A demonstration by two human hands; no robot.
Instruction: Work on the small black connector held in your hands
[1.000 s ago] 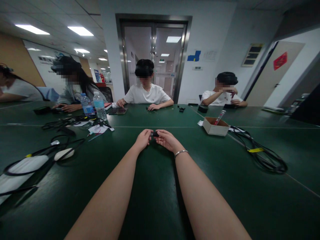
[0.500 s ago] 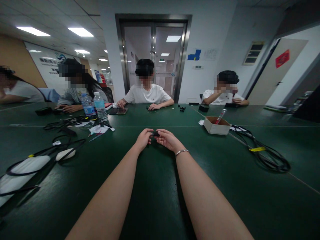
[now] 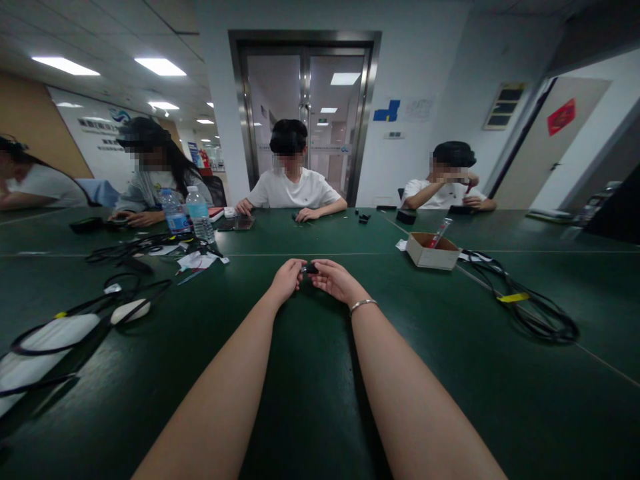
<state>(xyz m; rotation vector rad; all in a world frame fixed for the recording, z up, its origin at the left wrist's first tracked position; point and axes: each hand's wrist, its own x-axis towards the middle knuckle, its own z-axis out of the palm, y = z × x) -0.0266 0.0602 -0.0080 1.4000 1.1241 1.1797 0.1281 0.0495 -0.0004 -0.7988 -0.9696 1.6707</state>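
Note:
Between my two hands, above the green table (image 3: 310, 373), is a small black piece (image 3: 312, 268) with a shiny, metal-looking end. It is too small to name more exactly. My right hand (image 3: 336, 280) pinches the black part between thumb and fingers, and a silver bracelet circles that wrist. From the other side, my left hand (image 3: 287, 280) closes its thumb and forefinger on the shiny end. The fingertips of both hands nearly meet, and they hide part of the piece.
On the left lie black cables (image 3: 135, 247), a white mouse (image 3: 131, 311), papers (image 3: 197, 261) and two water bottles (image 3: 200, 213). To the right are an open box (image 3: 433, 257) and a coiled cable (image 3: 535, 317). Several people sit across the table.
Slightly more of the shiny end shows between my fingertips. Both hands stay in nearly the same place, and the view has shifted a little.

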